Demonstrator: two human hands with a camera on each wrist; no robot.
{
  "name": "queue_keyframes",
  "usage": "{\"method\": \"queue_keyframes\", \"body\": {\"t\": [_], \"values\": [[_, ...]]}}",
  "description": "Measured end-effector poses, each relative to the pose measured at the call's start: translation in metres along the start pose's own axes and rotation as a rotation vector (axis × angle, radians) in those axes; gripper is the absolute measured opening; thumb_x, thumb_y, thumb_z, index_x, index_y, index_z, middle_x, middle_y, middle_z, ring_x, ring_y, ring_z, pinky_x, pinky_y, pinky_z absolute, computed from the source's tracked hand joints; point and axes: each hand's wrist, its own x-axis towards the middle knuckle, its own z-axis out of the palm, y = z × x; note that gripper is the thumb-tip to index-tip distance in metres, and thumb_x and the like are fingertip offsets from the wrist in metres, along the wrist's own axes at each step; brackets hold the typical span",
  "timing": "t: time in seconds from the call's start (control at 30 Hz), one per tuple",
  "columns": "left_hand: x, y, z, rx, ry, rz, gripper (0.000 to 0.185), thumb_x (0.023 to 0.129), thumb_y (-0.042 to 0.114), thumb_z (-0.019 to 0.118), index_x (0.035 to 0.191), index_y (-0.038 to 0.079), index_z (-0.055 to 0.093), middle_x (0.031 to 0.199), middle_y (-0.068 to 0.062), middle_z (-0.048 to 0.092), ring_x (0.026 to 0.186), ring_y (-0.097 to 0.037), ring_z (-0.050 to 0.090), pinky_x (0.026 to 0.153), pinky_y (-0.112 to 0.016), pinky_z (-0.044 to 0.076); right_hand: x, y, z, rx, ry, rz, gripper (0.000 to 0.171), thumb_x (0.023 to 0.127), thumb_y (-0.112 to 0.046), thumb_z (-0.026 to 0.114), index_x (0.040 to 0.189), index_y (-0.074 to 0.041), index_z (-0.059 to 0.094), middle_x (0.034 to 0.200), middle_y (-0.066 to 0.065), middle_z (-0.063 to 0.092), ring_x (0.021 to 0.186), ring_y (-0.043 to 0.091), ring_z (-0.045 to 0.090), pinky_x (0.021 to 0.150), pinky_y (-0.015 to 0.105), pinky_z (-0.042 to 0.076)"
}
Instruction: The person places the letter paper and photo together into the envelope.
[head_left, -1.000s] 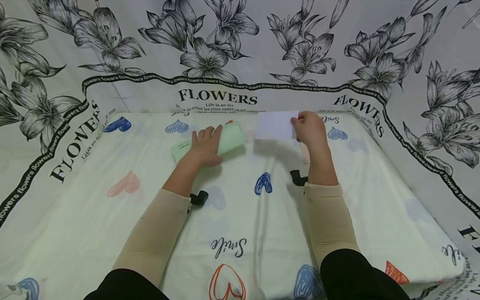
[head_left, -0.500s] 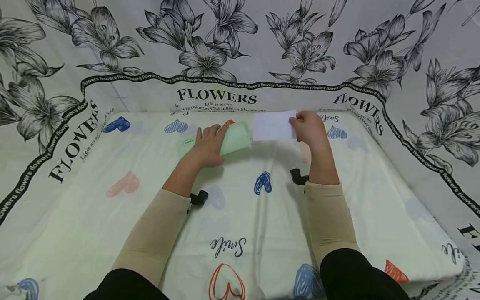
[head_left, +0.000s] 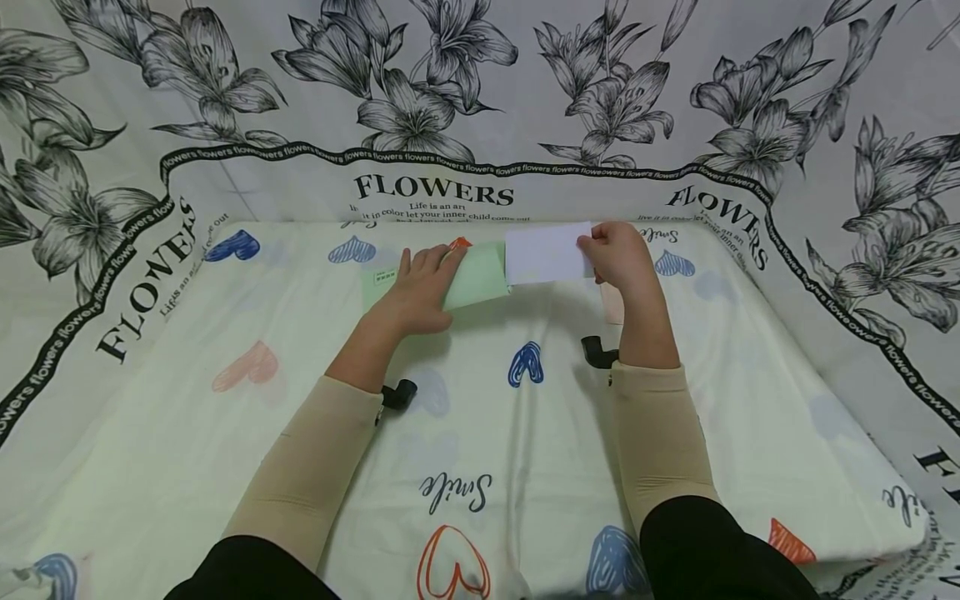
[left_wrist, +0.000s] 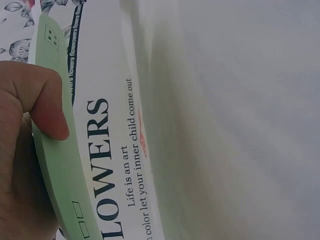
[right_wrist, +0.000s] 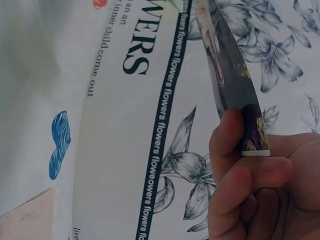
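My left hand [head_left: 423,296] holds a light green envelope [head_left: 480,275], with the thumb bent over its face in the left wrist view. Small printed boxes mark the envelope [left_wrist: 52,165] near its ends in that view. My right hand [head_left: 618,258] pinches a picture card [head_left: 547,252] by its right edge between thumb and fingers. The card's plain white side faces the head camera, while the right wrist view shows its dark printed side [right_wrist: 232,85]. In the head view the card's left edge meets the envelope's right end. The left fingers partly cover the envelope.
A pale pink paper [right_wrist: 30,217] lies on the table beyond the right wrist, partly hidden by it in the head view. A white cloth [head_left: 465,433] printed with hearts covers the table. Behind stands a flower-printed curtain [head_left: 600,100].
My left hand has shifted slightly right and levelled the envelope, bringing its right end up to the card's edge. The right hand and card have moved only slightly left.
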Motion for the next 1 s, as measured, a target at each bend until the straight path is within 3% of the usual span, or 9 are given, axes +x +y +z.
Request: {"method": "queue_keyframes", "body": {"t": [0.2,0.47,0.77,1.0], "values": [[-0.0004,-0.001,0.0006,0.038,0.013,0.026,0.106,0.073,0.014,0.062,0.165,0.015,0.01,0.163,-0.016,0.017,0.149,-0.038,0.014,0.119,-0.064,-0.004,-0.0005,-0.0014,-0.0001,-0.01,-0.021,0.01,0.035,0.105,-0.026,0.057,0.122,0.004,0.064,0.099,0.016,0.063,0.057,0.015,0.055,0.056,0.024,0.05],[-0.0004,0.0009,0.0008,0.044,0.028,0.039,0.107,0.072,0.014,0.063,0.165,0.017,0.011,0.164,-0.016,0.017,0.149,-0.037,0.014,0.119,-0.062,-0.007,0.0007,-0.0009,0.0001,-0.031,-0.079,0.021,0.039,0.105,-0.026,0.057,0.132,0.002,0.062,0.118,0.019,0.062,0.061,0.018,0.056,0.058,0.026,0.051],[-0.0005,0.0042,0.0005,0.064,0.026,0.047,0.106,0.072,0.015,0.065,0.165,0.017,0.013,0.164,-0.016,0.017,0.15,-0.038,0.014,0.119,-0.062,-0.008,0.0011,-0.0005,0.0023,-0.052,-0.119,0.011,0.037,0.105,-0.025,0.058,0.128,0.004,0.063,0.115,0.019,0.062,0.063,0.018,0.055,0.064,0.032,0.055],[-0.0022,0.0086,-0.0024,0.07,-0.001,0.048,0.106,0.073,0.014,0.064,0.165,0.016,0.012,0.165,-0.015,0.014,0.15,-0.037,0.012,0.119,-0.062,-0.009,0.0001,-0.0022,0.006,-0.058,-0.14,0.03,0.038,0.104,-0.027,0.059,0.128,0.002,0.063,0.114,0.019,0.062,0.064,0.019,0.056,0.058,0.027,0.05]]}}
